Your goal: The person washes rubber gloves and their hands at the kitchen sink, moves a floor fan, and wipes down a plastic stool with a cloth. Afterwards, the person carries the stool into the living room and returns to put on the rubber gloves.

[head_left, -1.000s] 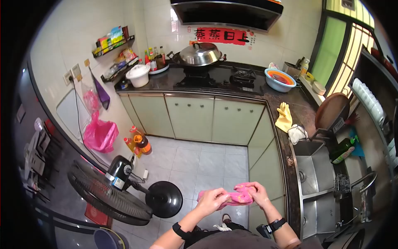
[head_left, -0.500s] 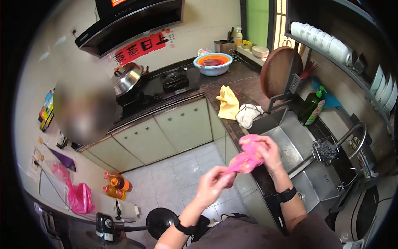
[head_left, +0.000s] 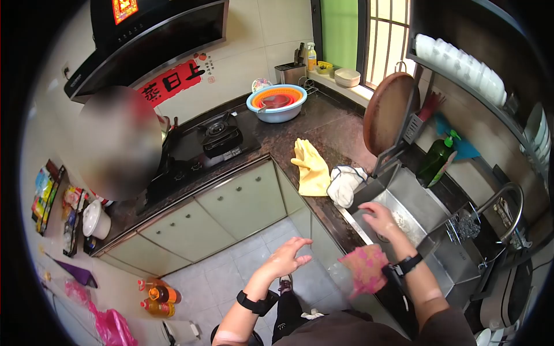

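Note:
My left hand (head_left: 287, 256) is held over the floor beside the counter, fingers apart and holding nothing. Above the edge of the sink (head_left: 424, 199) is my right hand (head_left: 379, 220), its fingers spread and nothing in them. A pink and tan cloth (head_left: 365, 270) lies at the counter's front edge, just below my right wrist, partly hanging over the side. Beyond my right hand, a white cloth (head_left: 345, 185) with dark trim rests on the counter, touching a yellow rubber glove (head_left: 312, 168).
A blue basin (head_left: 278, 115) with an orange colander stands near the stove (head_left: 219, 134). A green soap bottle (head_left: 434, 162) is behind the sink, under a dish rack (head_left: 461, 72). Oil bottles (head_left: 158, 295) stand on the floor at left.
Both hands have let go of the pink cloth, which is now lower, by the counter edge. My hands have moved apart and opened. The view has turned toward the sink.

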Available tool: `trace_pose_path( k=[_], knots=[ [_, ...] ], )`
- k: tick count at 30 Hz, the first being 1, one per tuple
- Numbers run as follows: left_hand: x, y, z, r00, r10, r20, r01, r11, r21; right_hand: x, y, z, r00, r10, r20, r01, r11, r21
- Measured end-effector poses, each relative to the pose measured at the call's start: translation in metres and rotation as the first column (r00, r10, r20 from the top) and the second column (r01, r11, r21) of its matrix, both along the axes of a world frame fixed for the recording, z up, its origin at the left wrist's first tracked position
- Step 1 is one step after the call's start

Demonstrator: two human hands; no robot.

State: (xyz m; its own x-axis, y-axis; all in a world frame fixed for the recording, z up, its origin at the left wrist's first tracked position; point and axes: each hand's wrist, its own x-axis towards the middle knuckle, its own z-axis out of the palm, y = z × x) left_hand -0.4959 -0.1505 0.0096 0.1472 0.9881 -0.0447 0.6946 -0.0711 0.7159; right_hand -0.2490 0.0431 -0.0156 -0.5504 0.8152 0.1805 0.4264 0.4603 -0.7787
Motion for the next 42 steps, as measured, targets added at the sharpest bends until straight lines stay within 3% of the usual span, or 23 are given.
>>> trace_pose_path(
  k=[2, 5, 7, 9, 10, 12, 13, 15, 17, 19, 21, 23, 25, 27, 29, 31, 35, 39, 42],
  knots=[
    [-0.031, 0.017, -0.006, 0.994, 0.085, 0.075, -0.078, 0.992, -0.100, -0.061, 0.020, -0.017, 0.995, 0.002, 0.103, -0.016, 0.991, 0.134],
    [-0.081, 0.034, -0.045, 0.984, 0.048, 0.171, -0.035, 0.996, -0.076, -0.148, 0.057, -0.052, 0.957, -0.096, 0.274, -0.005, 0.938, 0.347],
    [-0.119, 0.035, -0.051, 0.982, 0.037, 0.187, -0.024, 0.997, -0.075, -0.190, 0.065, -0.053, 0.903, -0.167, 0.397, 0.034, 0.946, 0.322],
    [-0.161, 0.036, -0.056, 0.954, 0.037, 0.297, 0.009, 0.989, -0.150, -0.219, 0.080, -0.065, 0.779, -0.220, 0.587, -0.027, 0.923, 0.383],
    [-0.181, 0.040, -0.059, 0.949, 0.034, 0.313, 0.016, 0.988, -0.156, -0.224, 0.091, -0.073, 0.771, -0.208, 0.602, -0.045, 0.925, 0.378],
    [-0.214, 0.044, -0.069, 0.946, 0.233, 0.225, -0.168, 0.947, -0.274, -0.226, 0.115, -0.083, 0.741, -0.176, 0.648, -0.070, 0.940, 0.334],
    [-0.223, 0.049, -0.072, 0.946, 0.222, 0.238, -0.150, 0.946, -0.287, -0.231, 0.119, -0.075, 0.724, -0.145, 0.674, -0.088, 0.950, 0.299],
    [-0.239, 0.066, -0.074, 0.896, 0.333, 0.293, -0.243, 0.921, -0.303, -0.234, 0.124, -0.052, 0.835, -0.169, 0.524, 0.083, 0.980, 0.183],
    [-0.237, 0.087, -0.065, 0.881, 0.307, 0.359, -0.219, 0.939, -0.265, -0.229, 0.147, -0.042, 0.951, -0.195, 0.241, 0.204, 0.979, -0.015],
    [-0.228, 0.116, -0.042, 0.845, 0.239, 0.478, -0.126, 0.958, -0.257, -0.236, 0.146, 0.010, 0.965, -0.263, 0.001, 0.258, 0.943, -0.209],
    [-0.216, 0.147, -0.031, 0.830, 0.153, 0.537, -0.065, 0.982, -0.179, -0.230, 0.153, 0.041, 0.970, -0.238, -0.058, 0.225, 0.960, -0.167],
    [-0.206, 0.177, -0.009, 0.792, 0.051, 0.608, -0.053, 0.998, -0.014, -0.230, 0.143, 0.073, 0.933, -0.244, -0.266, 0.201, 0.963, -0.178],
    [-0.196, 0.206, 0.009, 0.740, -0.034, 0.672, -0.062, 0.991, 0.118, -0.218, 0.130, 0.103, 0.922, -0.219, -0.320, 0.150, 0.962, -0.227],
    [-0.185, 0.227, 0.037, 0.582, -0.103, 0.807, -0.022, 0.990, 0.143, -0.201, 0.114, 0.126, 0.912, -0.251, -0.325, 0.187, 0.959, -0.215],
    [-0.173, 0.241, 0.060, 0.544, -0.148, 0.826, 0.027, 0.987, 0.159, -0.176, 0.099, 0.141, 0.900, -0.309, -0.306, 0.258, 0.946, -0.196],
    [-0.155, 0.250, 0.078, 0.583, -0.239, 0.776, 0.101, 0.970, 0.223, -0.152, 0.080, 0.159, 0.855, -0.400, -0.329, 0.350, 0.915, -0.202],
    [-0.094, 0.244, 0.090, 0.511, -0.271, 0.816, 0.291, 0.948, 0.132, -0.095, 0.037, 0.184, 0.732, -0.401, -0.550, 0.228, 0.906, -0.357],
    [-0.012, 0.215, 0.084, 0.448, -0.421, 0.789, 0.586, 0.804, 0.096, -0.031, 0.001, 0.178, 0.733, -0.419, -0.536, 0.222, 0.892, -0.393],
    [0.042, 0.203, 0.060, 0.473, -0.304, 0.827, 0.634, 0.769, -0.081, 0.012, -0.024, 0.174, 0.756, -0.422, -0.500, 0.268, 0.897, -0.352]
  ],
)
